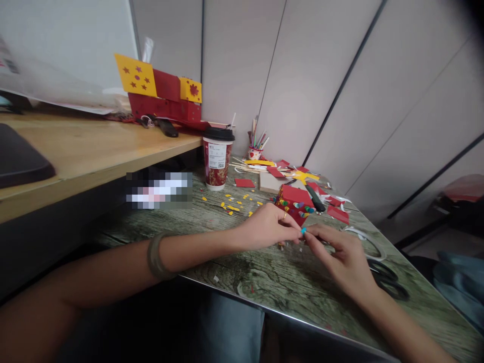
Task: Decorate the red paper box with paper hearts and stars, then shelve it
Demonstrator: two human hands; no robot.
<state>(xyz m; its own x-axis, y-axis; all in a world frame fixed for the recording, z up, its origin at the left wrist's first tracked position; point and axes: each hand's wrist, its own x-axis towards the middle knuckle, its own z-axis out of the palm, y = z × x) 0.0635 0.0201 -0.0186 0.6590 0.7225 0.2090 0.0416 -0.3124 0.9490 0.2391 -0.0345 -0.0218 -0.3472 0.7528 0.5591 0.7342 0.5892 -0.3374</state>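
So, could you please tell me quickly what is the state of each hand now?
Left hand: closed, pinching the small blue piece.
Right hand: closed, pinching the same piece from its other side.

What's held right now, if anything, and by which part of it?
A small turquoise piece, held where the fingers of the left hand and right hand meet; they cover too much to tell which part each grips.

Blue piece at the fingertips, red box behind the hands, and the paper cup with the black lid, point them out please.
Blue piece (pixel 303 230): head view, middle of its visible part.
Red box (pixel 296 194): head view, its upper face.
Paper cup (pixel 217 159): head view, its labelled side.
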